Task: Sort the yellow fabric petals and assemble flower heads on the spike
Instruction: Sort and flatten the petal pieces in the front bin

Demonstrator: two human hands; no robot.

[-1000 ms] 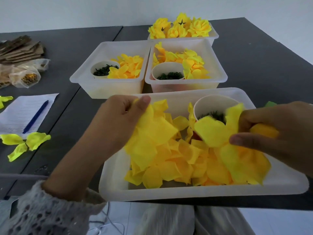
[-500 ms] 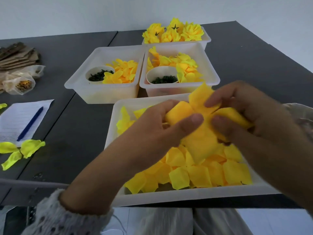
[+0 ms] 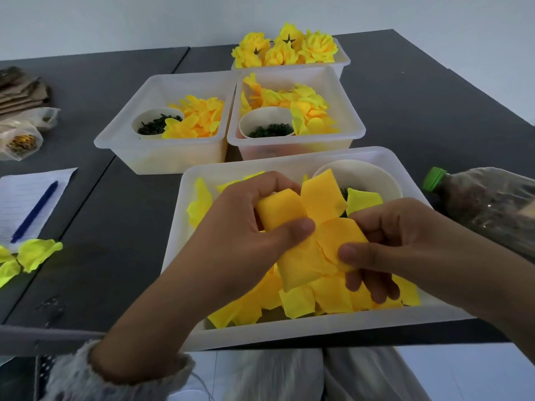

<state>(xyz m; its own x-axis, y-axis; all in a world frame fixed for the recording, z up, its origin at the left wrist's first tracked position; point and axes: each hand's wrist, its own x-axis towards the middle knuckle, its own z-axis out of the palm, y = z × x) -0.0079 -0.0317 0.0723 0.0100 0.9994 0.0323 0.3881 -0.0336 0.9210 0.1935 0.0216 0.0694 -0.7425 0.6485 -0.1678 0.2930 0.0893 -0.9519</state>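
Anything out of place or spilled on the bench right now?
Mostly tidy. The loose yellow-green petals lie on the dark table beside the notepad, outside every tray. A green-capped bottle lies on its side right of the near tray. Nothing looks damaged.

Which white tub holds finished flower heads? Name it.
The farthest tub, at the table's back edge. It holds whole yellow flower heads; the three nearer tubs hold loose petals and a cup.
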